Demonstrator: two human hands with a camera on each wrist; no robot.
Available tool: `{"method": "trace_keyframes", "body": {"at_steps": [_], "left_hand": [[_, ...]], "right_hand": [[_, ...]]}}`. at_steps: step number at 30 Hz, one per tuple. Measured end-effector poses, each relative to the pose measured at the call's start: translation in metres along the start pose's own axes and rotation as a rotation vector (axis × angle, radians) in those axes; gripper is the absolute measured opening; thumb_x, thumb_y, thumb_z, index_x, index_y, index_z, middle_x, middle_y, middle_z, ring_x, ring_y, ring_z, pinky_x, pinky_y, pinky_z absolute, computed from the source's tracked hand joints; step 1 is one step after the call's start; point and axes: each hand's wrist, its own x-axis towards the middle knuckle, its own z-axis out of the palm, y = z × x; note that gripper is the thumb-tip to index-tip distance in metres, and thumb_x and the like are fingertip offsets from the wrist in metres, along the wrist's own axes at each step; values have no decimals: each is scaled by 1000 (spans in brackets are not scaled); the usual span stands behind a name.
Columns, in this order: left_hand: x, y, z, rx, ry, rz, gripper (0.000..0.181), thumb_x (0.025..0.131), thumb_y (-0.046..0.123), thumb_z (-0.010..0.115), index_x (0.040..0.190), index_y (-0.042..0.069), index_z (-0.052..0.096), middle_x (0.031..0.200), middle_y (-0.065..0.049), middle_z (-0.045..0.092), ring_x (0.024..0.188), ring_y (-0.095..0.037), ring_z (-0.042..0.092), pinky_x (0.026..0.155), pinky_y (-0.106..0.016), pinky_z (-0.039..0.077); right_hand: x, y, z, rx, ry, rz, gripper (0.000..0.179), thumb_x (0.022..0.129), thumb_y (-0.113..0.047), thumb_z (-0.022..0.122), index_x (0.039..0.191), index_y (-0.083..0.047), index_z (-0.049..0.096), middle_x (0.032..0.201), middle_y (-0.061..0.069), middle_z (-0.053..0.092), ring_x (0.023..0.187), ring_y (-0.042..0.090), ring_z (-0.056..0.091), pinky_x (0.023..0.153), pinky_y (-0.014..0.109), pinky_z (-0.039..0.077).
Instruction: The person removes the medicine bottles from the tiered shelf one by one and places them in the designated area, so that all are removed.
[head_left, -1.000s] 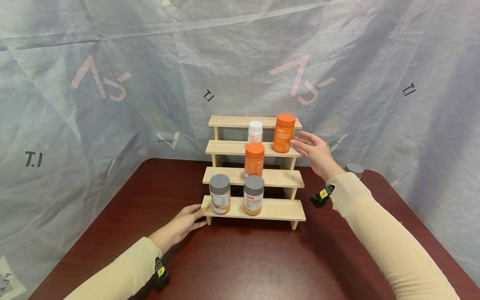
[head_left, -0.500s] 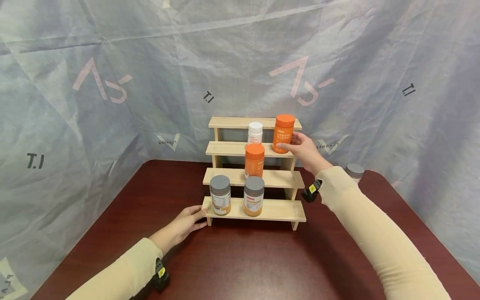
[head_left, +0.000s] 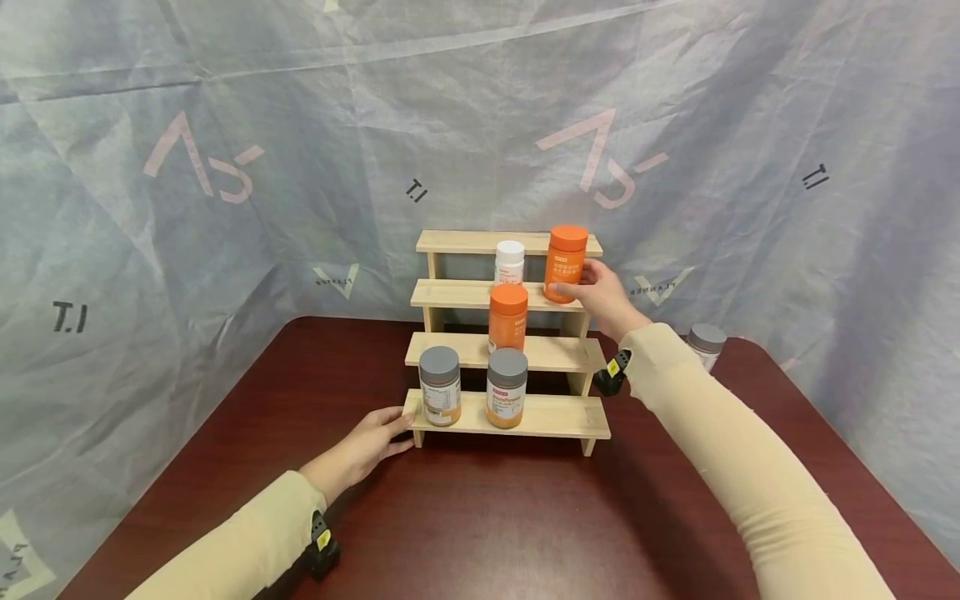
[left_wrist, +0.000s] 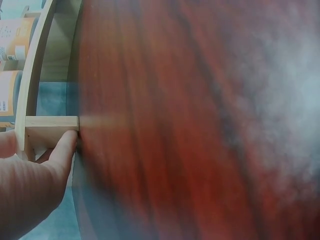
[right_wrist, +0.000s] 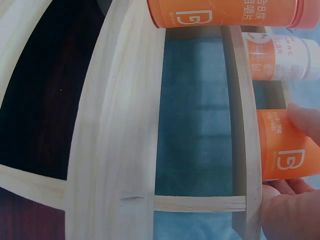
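Right hand [head_left: 604,297] grips the far orange bottle [head_left: 566,260], upright toward the right end of the second-farthest shelf [head_left: 453,293]; left hand [head_left: 367,445] pinches the wooden rack [head_left: 562,419] at its near left corner.

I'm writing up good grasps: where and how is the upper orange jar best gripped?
Probably round the upper orange jar, low on its body, from the right, thumb in front, as the right hand does. It stands upright with round sides, and the white bottle stands to its left, leaving the right the easier approach.
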Motion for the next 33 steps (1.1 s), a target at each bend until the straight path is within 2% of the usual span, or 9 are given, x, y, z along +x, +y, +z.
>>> {"method": "trace_keyframes", "body": {"at_steps": [6, 15, 22, 29, 33], "left_hand": [[-1, -1, 1, 5, 2, -8, 46, 105, 12, 41, 142, -13, 32, 141, -33, 42, 136, -42, 38, 108, -47, 44], [-1, -4, 2, -1, 14, -1, 44, 105, 11, 40, 141, -14, 34, 139, -32, 44, 132, -36, 44, 108, -47, 45], [-2, -3, 2, 1, 11, -7, 45, 105, 11, 40, 142, -13, 33, 140, -33, 43, 134, -41, 42, 108, -48, 45], [-2, 0, 3, 3, 13, -9, 45, 105, 11, 41, 142, -14, 32, 141, -33, 42, 135, -42, 40, 108, -47, 45], [-1, 1, 3, 1, 17, -7, 45, 104, 10, 41, 142, -14, 33, 140, -34, 42, 134, -42, 41, 107, -46, 46]], "right_hand": [[-2, 3, 0, 44, 20, 3, 75, 87, -21, 74, 148, -11, 32, 150, 13, 40, 137, 29, 39, 118, 45, 32], [-7, 6, 1, 84, 34, -23, 74, 87, -20, 74, 148, -11, 33, 151, 13, 40, 138, 29, 39, 117, 45, 34], [-12, 4, -3, 50, 18, -38, 73, 88, -24, 73, 149, -13, 33, 150, 14, 39, 137, 30, 39, 116, 48, 35], [-17, -1, -12, 110, -13, 3, 75, 90, -23, 71, 151, -13, 29, 151, 15, 38, 137, 30, 40, 115, 48, 36], [-21, -5, -16, 103, -18, 14, 77, 90, -23, 70, 152, -12, 26, 153, 16, 36, 138, 31, 39, 116, 48, 35]]}}
